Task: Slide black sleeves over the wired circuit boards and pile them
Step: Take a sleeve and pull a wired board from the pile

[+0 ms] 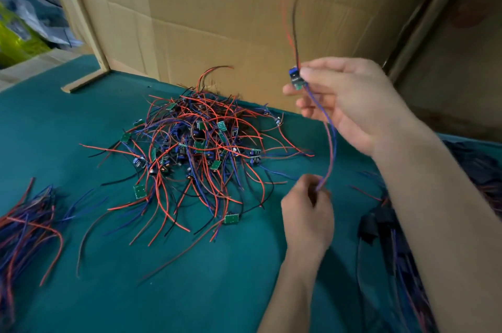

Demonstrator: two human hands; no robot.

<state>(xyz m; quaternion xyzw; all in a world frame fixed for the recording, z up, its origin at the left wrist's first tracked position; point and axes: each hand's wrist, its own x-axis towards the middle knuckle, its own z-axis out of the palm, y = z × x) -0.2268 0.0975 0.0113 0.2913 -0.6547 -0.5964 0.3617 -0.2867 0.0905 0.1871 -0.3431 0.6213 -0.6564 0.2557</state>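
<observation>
Pinching a small circuit board (296,78) raised above the green table (81,120), the right hand (342,99) holds it; the left hand (308,213) grips its hanging wires (330,148) beside the pile (195,148).

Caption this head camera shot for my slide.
Right hand holds a circuit board while left hand pinches its wires.

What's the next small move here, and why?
Probably thread a black sleeve onto the wire ends pinched by the left hand. The right hand holds the circuit board bare, its wires hanging down to the left fingers.
</observation>
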